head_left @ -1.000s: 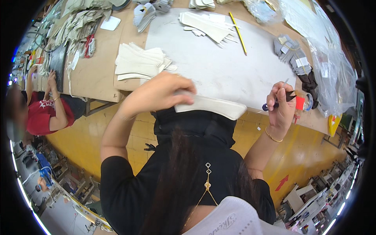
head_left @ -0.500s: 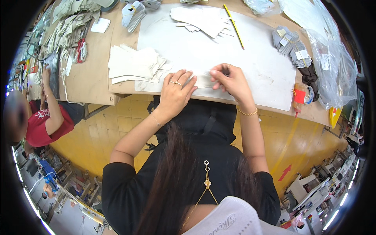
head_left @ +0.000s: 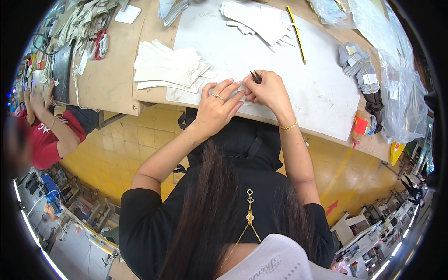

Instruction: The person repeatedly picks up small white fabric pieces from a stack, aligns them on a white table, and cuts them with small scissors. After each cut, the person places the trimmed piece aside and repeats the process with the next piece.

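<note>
My left hand [head_left: 218, 106] lies on the near edge of the white work sheet [head_left: 298, 100], fingers spread and pressing down flat. Touching its fingertips, my right hand [head_left: 269, 93] is closed around a dark tool with two pointed tips [head_left: 255, 77], which looks like thread snips; most of it is hidden in the palm. The right fingertips are pinched together low at the sheet, and any pale piece under the fingers is too covered to make out. Just left of my left hand lies a fanned stack of cream cut pieces [head_left: 168, 65].
More white cut pieces [head_left: 259, 21] lie at the far side by a yellow pencil [head_left: 297, 35]. To the right are a banded grey bundle [head_left: 359, 65], a red-labelled bottle [head_left: 360, 127] and clear plastic bags [head_left: 401, 93]. A co-worker in a red shirt [head_left: 51, 137] sits at left.
My right hand has moved left and down until its fingers meet my left hand's, and the dark tips now stick up from it. The view has shifted slightly; my left hand stays pressed down.
</note>
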